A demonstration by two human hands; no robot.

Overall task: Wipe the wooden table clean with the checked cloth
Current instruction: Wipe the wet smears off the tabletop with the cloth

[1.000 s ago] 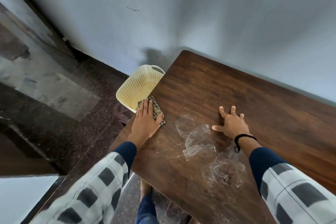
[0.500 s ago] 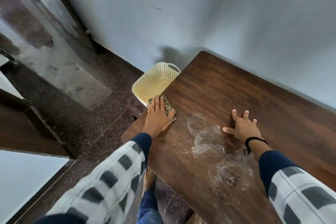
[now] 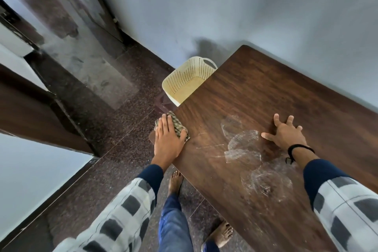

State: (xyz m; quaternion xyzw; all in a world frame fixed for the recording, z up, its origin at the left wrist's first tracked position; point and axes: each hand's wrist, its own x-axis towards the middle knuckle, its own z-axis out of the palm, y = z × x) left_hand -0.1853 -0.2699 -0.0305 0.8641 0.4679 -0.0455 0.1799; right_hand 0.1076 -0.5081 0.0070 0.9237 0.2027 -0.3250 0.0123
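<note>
While the left hand (image 3: 168, 139) lies flat on the checked cloth (image 3: 179, 127), fingers straight and close together, pressing rather than gripping, the cloth sits right at the left edge of the wooden table (image 3: 266, 92), near its near corner, and a fold of it seems to hang out over the floor (image 3: 122, 118). That is the first risk: nothing pinches the cloth, so a push further left would likely carry it off the edge and drop it. A cream perforated basket (image 3: 185, 81) stands lower down, just beyond the same edge but farther away; anything swept off where the hand is now would probably miss it and land on the floor by the bare feet. The right hand (image 3: 286, 135) rests on the tabletop with fingers spread and straight, holding nothing, just beside a patch of whitish smears (image 3: 243, 145) that runs toward the near side. By the look of it these smears are the main work left, well apart from the cloth. If the bracing hand or its sleeve slid through them, the residue could spread onto wood that looks clean, and a cloth pressed only by a flat palm may bunch up and skip over the marks.
</note>
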